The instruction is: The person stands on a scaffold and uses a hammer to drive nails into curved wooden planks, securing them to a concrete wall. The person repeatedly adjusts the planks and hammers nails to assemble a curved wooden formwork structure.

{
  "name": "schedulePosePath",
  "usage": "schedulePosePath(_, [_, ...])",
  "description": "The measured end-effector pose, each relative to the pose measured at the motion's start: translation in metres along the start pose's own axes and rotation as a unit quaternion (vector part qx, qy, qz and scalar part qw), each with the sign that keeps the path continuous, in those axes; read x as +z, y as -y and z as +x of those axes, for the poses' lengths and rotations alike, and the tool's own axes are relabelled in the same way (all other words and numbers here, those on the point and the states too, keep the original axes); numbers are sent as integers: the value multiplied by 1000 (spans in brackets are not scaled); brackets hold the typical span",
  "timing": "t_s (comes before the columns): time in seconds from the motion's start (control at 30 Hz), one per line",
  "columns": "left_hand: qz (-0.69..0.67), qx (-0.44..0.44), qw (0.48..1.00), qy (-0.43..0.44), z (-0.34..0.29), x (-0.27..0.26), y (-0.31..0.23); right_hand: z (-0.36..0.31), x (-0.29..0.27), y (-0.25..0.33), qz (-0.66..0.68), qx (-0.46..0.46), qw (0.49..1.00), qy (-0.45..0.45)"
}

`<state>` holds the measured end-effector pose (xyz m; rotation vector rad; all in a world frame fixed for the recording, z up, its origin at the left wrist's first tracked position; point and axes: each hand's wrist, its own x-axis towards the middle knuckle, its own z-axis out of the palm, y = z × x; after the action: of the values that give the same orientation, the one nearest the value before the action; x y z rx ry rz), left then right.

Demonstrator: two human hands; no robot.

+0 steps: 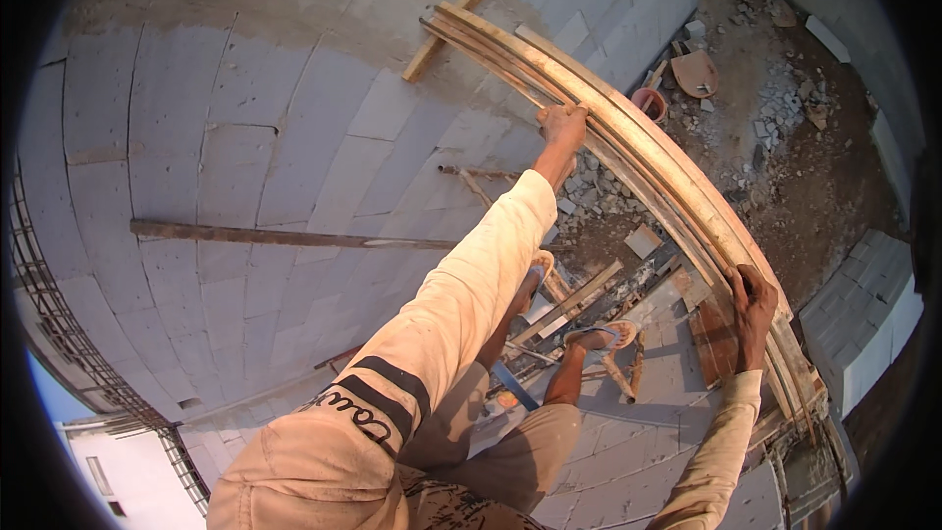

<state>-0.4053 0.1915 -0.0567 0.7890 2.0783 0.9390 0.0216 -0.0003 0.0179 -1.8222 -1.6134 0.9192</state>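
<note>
Several long wooden planks (667,157) lie side by side across the space in front of me, bowed by the lens. My left hand (563,130) is closed on the near edge of these planks, about midway along them. Farther right, my right hand (754,302) curls its fingers over the planks near their right end; part of its grip is hidden. The planks' far left end rests on or against a short wooden crosspiece (422,57) beside the block wall.
A pale block wall (294,177) rises on the left, with a long bar (294,234) across it. My sandalled foot (601,336) stands among loose boards and poles. Far below are rubble (770,123), an orange-brown pan (695,74), a bucket (649,104) and stacked blocks (863,294).
</note>
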Motion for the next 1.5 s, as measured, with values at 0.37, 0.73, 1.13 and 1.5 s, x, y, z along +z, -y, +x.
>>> schedulePosePath(0.37, [34,12,999,30,-17,-11,-18,9,-9,17,43,85,992,84])
schedulePosePath(0.73, [56,-47,997,21,-15,-20,-42,24,17,21,62,26,997,31])
schedulePosePath(1.13, [149,-4,989,21,-23,-24,-56,25,29,17,8,-40,999,13])
schedulePosePath(1.5, [334,453,686,461,-105,32,-100,15,24,9,-122,-106,986,-28])
